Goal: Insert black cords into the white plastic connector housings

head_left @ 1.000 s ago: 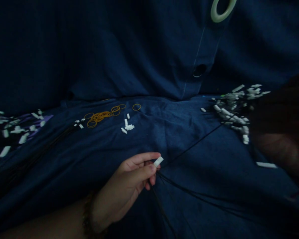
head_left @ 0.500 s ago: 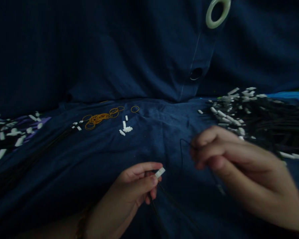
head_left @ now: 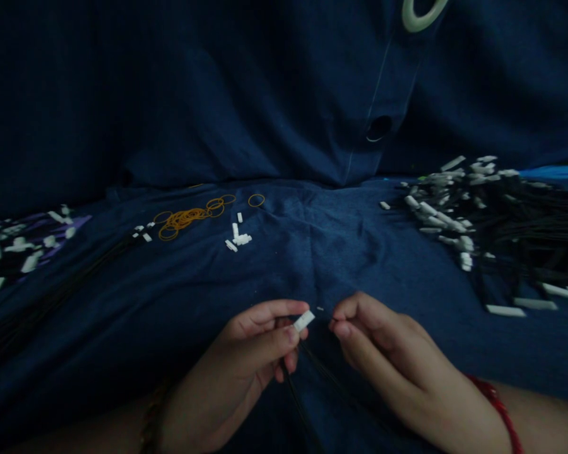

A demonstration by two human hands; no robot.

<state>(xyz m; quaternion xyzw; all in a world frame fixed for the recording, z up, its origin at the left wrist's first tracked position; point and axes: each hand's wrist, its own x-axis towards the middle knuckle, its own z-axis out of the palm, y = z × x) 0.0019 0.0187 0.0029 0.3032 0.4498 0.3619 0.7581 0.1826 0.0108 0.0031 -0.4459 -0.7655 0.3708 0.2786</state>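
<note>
My left hand (head_left: 260,353) is closed, thumb and fingers pinching a small white plastic connector (head_left: 304,321). Thin black wires (head_left: 293,394) hang below it, running down past the palm. Just to the right, my right hand (head_left: 388,359) is closed in a pinch, its fingertips a short gap from the connector. Between the hands shows a tiny pale tip (head_left: 320,309), in front of the right fingertips; the thin dark wire there barely stands out against the cloth.
Dark blue cloth (head_left: 284,271) lies beneath everything. Loose white connectors (head_left: 240,239) and orange rubber bands (head_left: 187,219) lie beyond my left hand. A large pile of black wires with white ends (head_left: 454,214) is at right. More white-ended wires (head_left: 21,243) lie at far left.
My right hand has moved left and down from beside the right pile, bringing a black wire close to the connector. My left hand keeps its hold, almost unmoved.
</note>
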